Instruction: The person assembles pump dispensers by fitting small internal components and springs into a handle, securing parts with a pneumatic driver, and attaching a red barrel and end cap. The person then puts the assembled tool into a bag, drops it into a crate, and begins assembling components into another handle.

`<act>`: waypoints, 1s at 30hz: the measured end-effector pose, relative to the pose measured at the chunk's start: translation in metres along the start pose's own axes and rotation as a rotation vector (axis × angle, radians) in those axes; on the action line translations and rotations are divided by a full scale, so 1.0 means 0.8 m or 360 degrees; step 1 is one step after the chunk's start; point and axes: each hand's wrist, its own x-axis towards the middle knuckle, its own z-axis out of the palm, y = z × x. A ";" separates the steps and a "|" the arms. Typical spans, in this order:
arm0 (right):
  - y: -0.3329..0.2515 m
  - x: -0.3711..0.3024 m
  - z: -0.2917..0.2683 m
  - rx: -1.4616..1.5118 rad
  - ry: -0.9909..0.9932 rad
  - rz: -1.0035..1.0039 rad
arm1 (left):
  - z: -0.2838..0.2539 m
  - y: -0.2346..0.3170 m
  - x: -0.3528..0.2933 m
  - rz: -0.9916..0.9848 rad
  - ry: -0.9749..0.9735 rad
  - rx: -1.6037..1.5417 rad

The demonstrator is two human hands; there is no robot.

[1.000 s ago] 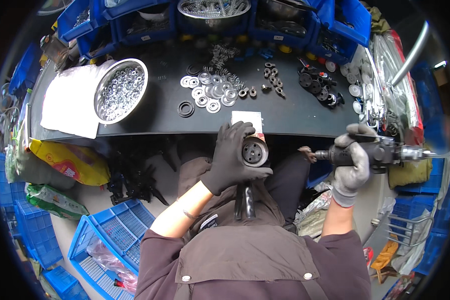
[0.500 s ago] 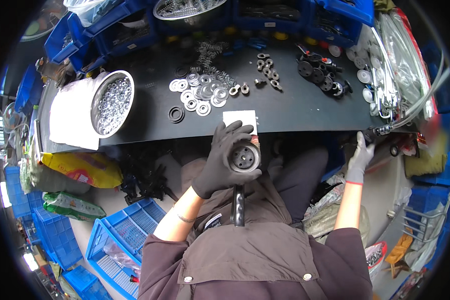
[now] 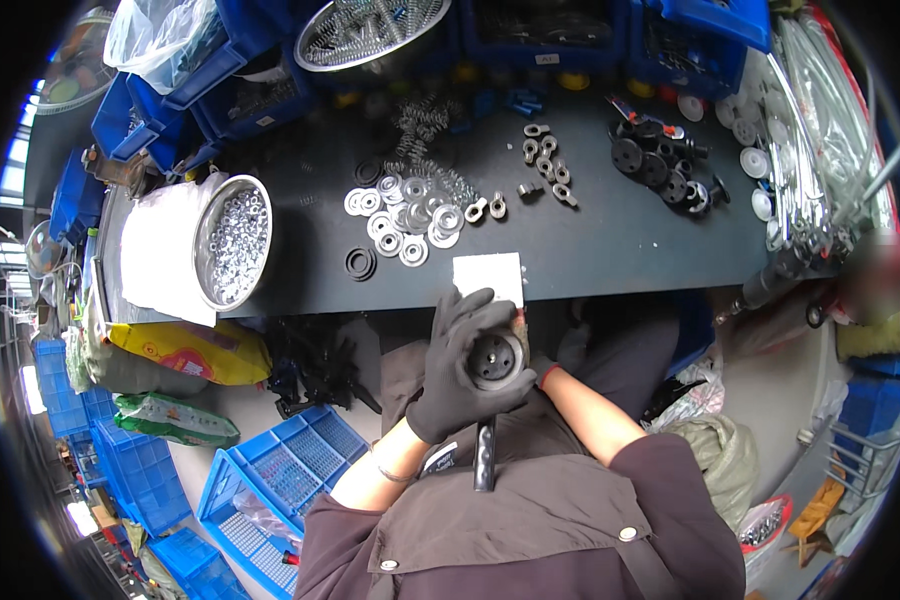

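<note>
My left hand (image 3: pixel 450 385), in a dark glove, is wrapped round a round black part (image 3: pixel 495 360) with small holes in its face and a paler ring about it. A black ribbed handle (image 3: pixel 485 458) sticks out below that part, toward my body. My right hand (image 3: pixel 540 366), in a light glove with a red cuff edge, is mostly hidden behind the round part; its fingers do not show. Just past my left fingers, a white card (image 3: pixel 488 278) lies at the table's front edge.
Metal washers (image 3: pixel 410 215), springs (image 3: pixel 425 130), metal eye fittings (image 3: pixel 548 160) and black knobbed parts (image 3: pixel 660 170) lie on the dark table (image 3: pixel 310 240). A bowl of nuts (image 3: pixel 234 245) stands left. A power screwdriver (image 3: pixel 770 282) is at the right edge. Blue bins (image 3: pixel 540 60) line the back.
My right hand has left the power screwdriver at the table's right edge and come in beside the round part. My left hand keeps hold of it. The whole view has shifted slightly.
</note>
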 end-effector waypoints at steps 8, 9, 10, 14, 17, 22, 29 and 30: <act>0.009 -0.018 0.027 -0.0027 -0.0020 -0.0010 | -0.007 -0.002 0.006 -0.0110 -0.0048 -0.0214; 0.010 -0.024 0.031 -0.0027 -0.0028 -0.0013 | -0.008 -0.002 0.006 -0.0126 -0.0044 -0.0203; 0.011 -0.031 0.034 -0.0027 -0.0035 -0.0015 | -0.007 -0.003 0.006 -0.0099 -0.0022 -0.0221; 0.022 -0.057 0.040 -0.0040 -0.0034 -0.0011 | -0.001 -0.005 0.003 0.0022 -0.0003 -0.0258; 0.032 -0.075 0.042 -0.0049 -0.0009 -0.0002 | 0.000 -0.007 0.004 0.0025 0.0000 -0.0243; 0.049 -0.103 0.046 -0.0063 0.0031 0.0017 | -0.003 -0.007 0.005 -0.0008 -0.0062 -0.0230; 0.066 -0.113 0.034 -0.0135 0.0060 -0.0042 | -0.009 -0.009 0.002 -0.0016 -0.0024 -0.0254; 0.067 -0.104 0.031 -0.0151 0.0061 -0.0077 | -0.010 -0.013 -0.001 0.0043 -0.0029 -0.0245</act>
